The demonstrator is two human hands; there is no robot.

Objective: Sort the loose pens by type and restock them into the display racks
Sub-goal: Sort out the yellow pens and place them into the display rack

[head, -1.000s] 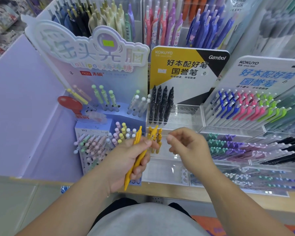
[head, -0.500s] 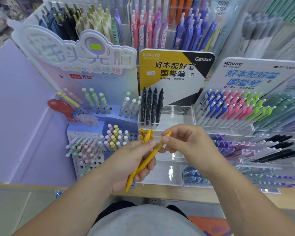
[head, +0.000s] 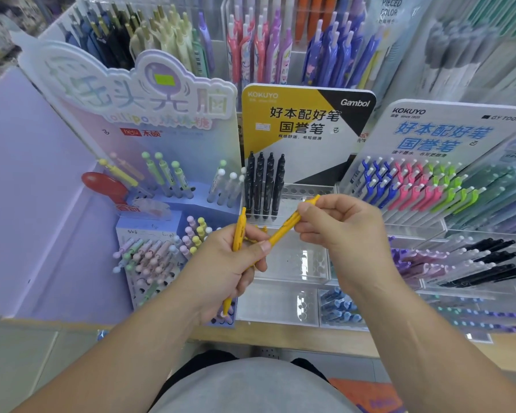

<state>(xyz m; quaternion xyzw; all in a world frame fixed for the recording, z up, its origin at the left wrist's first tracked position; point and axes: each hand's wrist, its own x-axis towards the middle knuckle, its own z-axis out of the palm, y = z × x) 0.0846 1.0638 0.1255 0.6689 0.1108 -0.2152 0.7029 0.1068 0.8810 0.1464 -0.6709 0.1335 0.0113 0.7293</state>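
Far left: purple side panel [head: 27, 189]. Next to it, pastel pen rack [head: 149, 263] w/ ball-topped pens stuck in holes; red round tag [head: 105, 186] at its upper left. In front, L hand [head: 221, 272]: grip closed round a yellow pen [head: 238, 231], held approx upright, tip poking out below the palm. Thumb also pressing on lower end of second yellow pen [head: 286, 226], slanting up to the right. Behind the hands, centre: black pens [head: 264, 186] standing in a row under yellow-black sign [head: 304, 114]; clear rack [head: 292, 263] w/ holes just below. A few yellow bits right behind L thumb – can't tell if racked or held. R hand [head: 343, 231]: grip pinching upper end of second yellow pen btwn thumb & curled fingers, top end sticking out past the knuckles. Further right: white-blue sign [head: 444, 129] over slanted rows of blue pens [head: 376, 180], pink pens [head: 411, 186], green pens [head: 447, 186]. Lower right: purple pens [head: 414, 260] & dark pens [head: 489, 272] lying in clear trays. Wood surface [head: 280, 338] edge along the bottom, under the racks.
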